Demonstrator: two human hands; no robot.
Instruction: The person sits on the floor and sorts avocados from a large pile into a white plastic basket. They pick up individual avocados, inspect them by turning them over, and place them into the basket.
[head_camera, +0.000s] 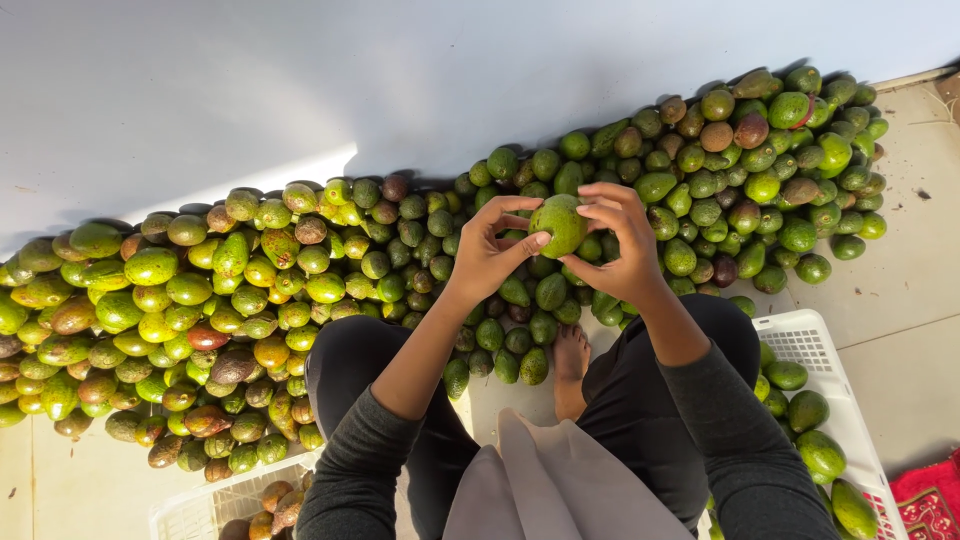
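I hold one green avocado (560, 224) up in front of me with both hands. My left hand (487, 250) grips its left side, thumb under it and fingers curled over the top. Around the right side my right hand (622, 243) is wrapped, fingertips on the top of the fruit. Below and behind it lies a large heap of avocados (300, 290) on the floor, green mixed with brown and reddish ones. I squat over the heap, a bare foot (571, 368) showing between my knees.
A white plastic crate (822, 345) with green avocados stands at my right. Another white crate (205, 505) with brownish fruit is at the lower left. A white wall (300, 90) runs behind the heap. Tiled floor (900, 270) lies at the right, a red mat (925, 500) in the corner.
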